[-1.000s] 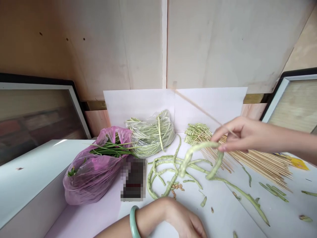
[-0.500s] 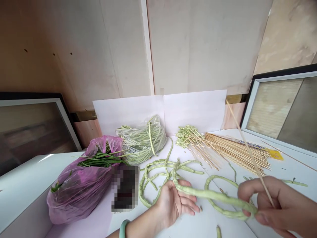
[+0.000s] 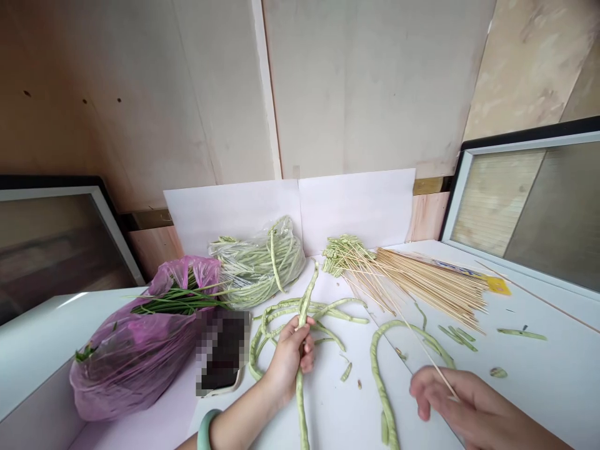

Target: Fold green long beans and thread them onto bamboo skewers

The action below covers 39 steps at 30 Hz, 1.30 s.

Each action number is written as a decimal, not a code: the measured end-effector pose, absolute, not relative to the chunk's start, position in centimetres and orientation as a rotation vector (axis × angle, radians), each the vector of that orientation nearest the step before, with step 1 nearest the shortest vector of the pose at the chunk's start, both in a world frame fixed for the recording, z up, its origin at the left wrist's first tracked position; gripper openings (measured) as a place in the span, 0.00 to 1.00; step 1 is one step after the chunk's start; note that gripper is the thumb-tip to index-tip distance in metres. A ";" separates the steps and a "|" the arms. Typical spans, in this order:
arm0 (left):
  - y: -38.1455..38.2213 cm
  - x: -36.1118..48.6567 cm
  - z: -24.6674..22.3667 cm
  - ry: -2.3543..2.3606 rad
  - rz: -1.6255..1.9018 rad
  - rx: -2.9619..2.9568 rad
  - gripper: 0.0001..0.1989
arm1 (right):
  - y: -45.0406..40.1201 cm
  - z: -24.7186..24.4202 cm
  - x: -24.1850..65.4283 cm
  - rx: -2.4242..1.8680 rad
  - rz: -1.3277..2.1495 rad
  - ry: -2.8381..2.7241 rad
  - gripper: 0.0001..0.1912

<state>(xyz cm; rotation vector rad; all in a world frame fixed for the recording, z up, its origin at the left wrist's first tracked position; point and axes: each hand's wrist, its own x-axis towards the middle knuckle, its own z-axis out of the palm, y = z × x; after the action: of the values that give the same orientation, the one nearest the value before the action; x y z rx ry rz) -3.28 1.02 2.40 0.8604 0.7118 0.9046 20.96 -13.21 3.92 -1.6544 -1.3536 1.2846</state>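
Observation:
My left hand (image 3: 294, 356), a pale green bangle on its wrist, is closed around a long green bean (image 3: 300, 406) that sticks up above the fist and hangs below it. On the right, my right hand (image 3: 450, 400) holds a thin wooden skewer (image 3: 424, 347) that slants up to the left. Between the hands, another long bean (image 3: 377, 369) curves over the white table (image 3: 342, 419). More long beans (image 3: 276, 310) lie looped behind my left hand. Short bean pieces (image 3: 457, 337) rest behind my right hand.
A clear bag of long beans (image 3: 253, 265) stands at the back. Left are a purple bag (image 3: 140, 362) with green stalks and a blurred-out phone (image 3: 225, 353). Folded beans on skewers (image 3: 342, 253) and a pile of bare skewers (image 3: 431, 281) lie back right. Framed panels flank the table.
My left hand has closed on the bean, which now stands upright instead of stretching across to my right hand. My right hand has let go of the bean but keeps the skewer. The view has shifted slightly.

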 end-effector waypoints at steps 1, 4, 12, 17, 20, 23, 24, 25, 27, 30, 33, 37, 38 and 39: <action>1.1 -3.5 2.5 0.711 0.904 0.906 0.18 | -12.7 3.8 21.3 -1.687 1.222 -1.354 0.21; 1.2 -4.2 2.8 0.726 0.903 1.047 0.19 | -11.0 3.2 22.5 -1.786 0.947 -1.421 0.24; 1.3 -6.4 2.8 0.786 0.934 1.314 0.26 | -5.8 3.0 24.4 -1.796 0.374 -1.681 0.16; 1.7 -6.8 2.6 0.826 0.950 1.377 0.27 | -0.6 3.6 23.4 -1.770 0.340 -1.794 0.15; 1.9 -6.9 2.3 0.845 0.961 1.412 0.27 | 2.7 4.0 22.1 -1.696 0.324 -1.796 0.11; 1.9 -7.1 2.1 0.867 0.973 1.449 0.25 | 4.7 4.6 20.7 -1.594 0.408 -1.735 0.10; 1.9 -7.1 2.1 0.873 0.975 1.460 0.25 | 4.8 4.7 20.2 -1.557 0.469 -1.709 0.10; 1.9 -7.2 2.0 0.878 0.976 1.469 0.25 | 4.7 4.8 19.9 -1.517 0.542 -1.683 0.11; 1.8 -7.2 1.8 0.882 0.971 1.485 0.24 | 3.9 4.9 19.1 -1.423 0.713 -1.625 0.15; 1.8 -7.3 1.7 0.881 0.951 1.503 0.22 | 2.1 4.9 17.9 -1.277 0.927 -1.492 0.17; 1.6 -7.3 1.8 0.892 0.929 1.595 0.20 | 0.8 5.1 16.7 -1.158 1.048 -1.350 0.17; 1.3 -7.4 2.2 0.876 0.900 1.808 0.19 | -0.1 5.5 15.5 -1.018 1.136 -1.218 0.16; 1.3 -7.5 2.2 0.877 0.890 1.856 0.19 | -0.3 5.6 15.4 -0.991 1.158 -1.197 0.15; 1.3 -7.6 2.3 0.878 0.879 1.899 0.19 | -0.4 5.7 15.2 -0.967 1.180 -1.180 0.14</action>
<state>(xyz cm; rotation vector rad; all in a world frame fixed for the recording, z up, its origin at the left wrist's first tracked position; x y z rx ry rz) -7.57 1.30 2.25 1.8995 0.8783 0.8787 15.20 -0.45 5.68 -0.9672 -1.1796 1.1804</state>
